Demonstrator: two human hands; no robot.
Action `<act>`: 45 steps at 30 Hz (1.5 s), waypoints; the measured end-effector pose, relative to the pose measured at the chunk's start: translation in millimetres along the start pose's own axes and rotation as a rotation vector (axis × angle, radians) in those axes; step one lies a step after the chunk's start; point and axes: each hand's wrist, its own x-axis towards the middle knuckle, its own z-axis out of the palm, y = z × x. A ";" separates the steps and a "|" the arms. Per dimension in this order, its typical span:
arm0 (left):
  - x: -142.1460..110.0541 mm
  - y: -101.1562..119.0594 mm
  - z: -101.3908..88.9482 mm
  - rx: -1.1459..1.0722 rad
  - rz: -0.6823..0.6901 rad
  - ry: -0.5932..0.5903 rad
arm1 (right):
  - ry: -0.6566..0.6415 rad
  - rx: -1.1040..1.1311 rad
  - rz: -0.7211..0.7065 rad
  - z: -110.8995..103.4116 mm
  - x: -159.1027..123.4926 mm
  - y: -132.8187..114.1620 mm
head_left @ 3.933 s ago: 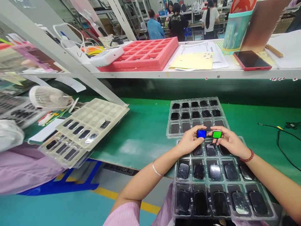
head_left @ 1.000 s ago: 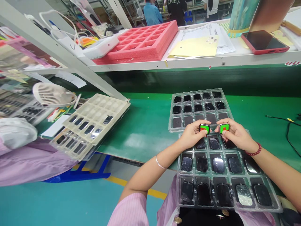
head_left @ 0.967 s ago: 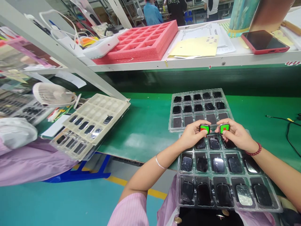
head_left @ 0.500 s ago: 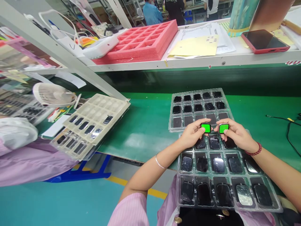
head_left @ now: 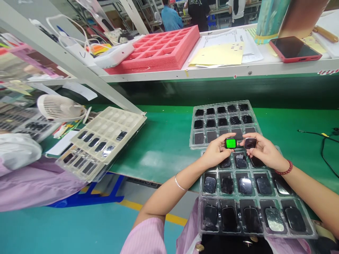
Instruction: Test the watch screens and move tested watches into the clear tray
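Note:
My left hand point(head_left: 218, 152) pinches a small rounded-square watch display point(head_left: 231, 143) between fingers and thumb, its screen lit solid green. My right hand point(head_left: 265, 152) holds a matching display point(head_left: 250, 143) by its edges, its screen dark. Both hands hover close together over the join of two clear plastic trays. The near tray point(head_left: 200, 211) holds rows of dark glass-faced displays in separate pockets, and my wrists rest just above its top rows. The far tray point(head_left: 192, 141) holds smaller dark pieces, and my fingers partly hide its lowest row.
A beige tray stack point(head_left: 106, 135) with dark pieces lies on the green bench to my left, near a white fan point(head_left: 59, 108). A shelf above carries a pink foam tray point(head_left: 159, 53), papers point(head_left: 217, 54) and a red-cased phone point(head_left: 295, 48). A black cable point(head_left: 323, 150) lies right; co-workers point(head_left: 198, 10) sit beyond.
The display in my right hand has gone from lit green to dark. Earlier both screens changed colour, from blue and green to green with a red square. The left one stays green.

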 end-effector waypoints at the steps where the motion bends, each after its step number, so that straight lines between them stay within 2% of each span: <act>1: 0.2 -0.1 0.1 -0.006 0.001 -0.001 | -0.002 -0.002 0.001 -0.1 -0.1 0.0; 21: -0.1 7.7 0.9 -0.028 -0.023 0.050 | -0.016 -0.031 -0.020 0.8 -0.7 -2.4; 30: -1.3 7.4 1.9 0.093 -0.026 0.047 | -0.025 -0.072 -0.040 2.9 -0.7 -2.6; 35: -0.2 6.2 0.9 0.048 0.001 0.035 | -0.023 -0.056 -0.025 4.5 -0.9 -3.4; 40: 0.7 4.1 -0.3 0.001 -0.006 0.020 | -0.043 0.068 0.036 5.6 0.2 -0.9; 45: 2.7 6.3 -5.0 -0.267 -0.090 -0.054 | -0.034 0.246 0.180 0.5 1.4 -4.3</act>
